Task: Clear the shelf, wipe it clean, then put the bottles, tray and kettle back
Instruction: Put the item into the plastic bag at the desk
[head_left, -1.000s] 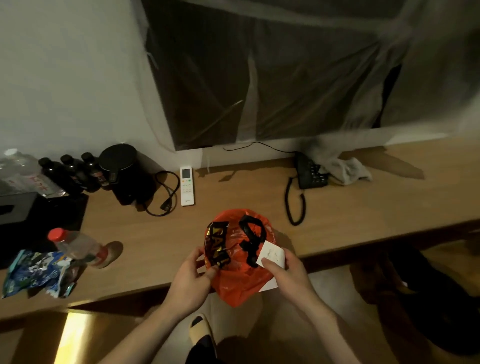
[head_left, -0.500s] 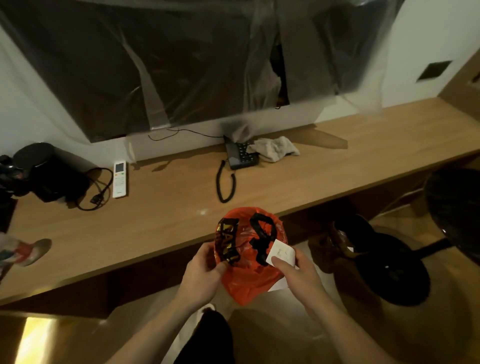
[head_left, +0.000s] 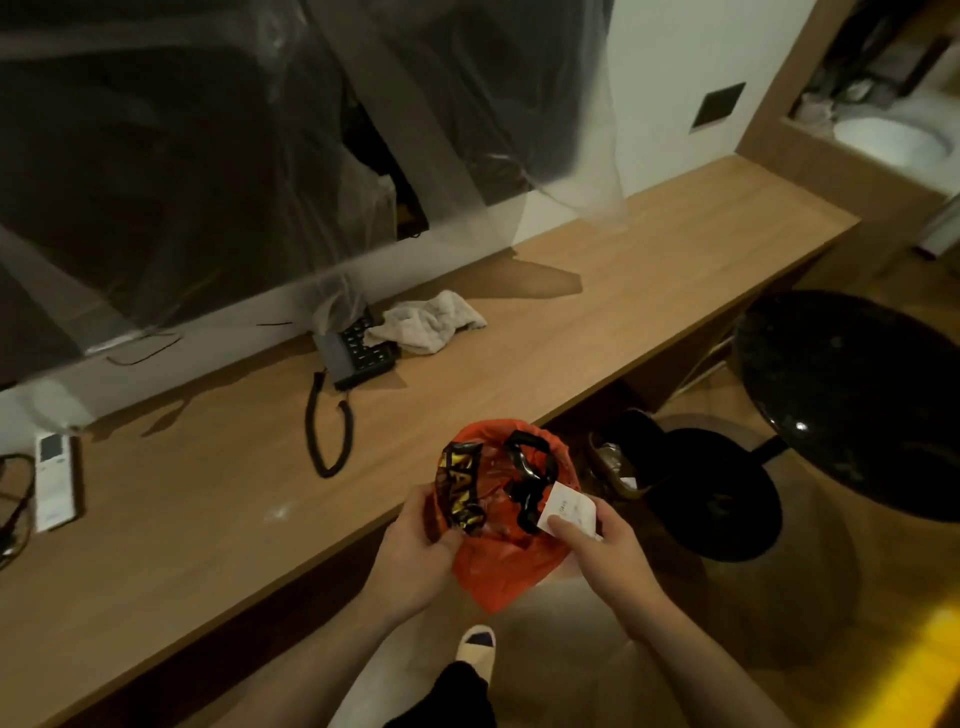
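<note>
Both forearms enter from the bottom of the frame and meet at lower centre, just in front of the shelf edge. Left hand (head_left: 415, 551) has its fingers curled round the left rim of an orange plastic bag (head_left: 498, 561), thumb on top near the black-and-yellow print. Right hand (head_left: 608, 551) grips the bag's right rim, thumb pressing a white paper slip (head_left: 569, 509) against it. The bag is held off the shelf, mouth pulled open between the two hands, its bottom sagging down toward a slippered foot (head_left: 480, 642) at bottom centre.

The wooden shelf (head_left: 519, 364) runs diagonally from lower left to upper right. On it, centre of frame: a dark desk phone (head_left: 358, 353) with its coiled cord (head_left: 330, 431) looping toward the camera, and a crumpled grey-white cloth (head_left: 426, 325) touching the phone's right side. At the left edge lies a white remote (head_left: 54, 480), with a black cable (head_left: 10, 499) just beside it, partly cut off. The bottles, tray and kettle are out of view.

Upper left: a dark screen draped in clear plastic sheeting (head_left: 260, 156). Right side: a black round stool (head_left: 852, 400) on the floor, and a waste bin (head_left: 623, 457) under the shelf just right of the bag. Upper right corner: a white basin (head_left: 893, 140), blurred.
</note>
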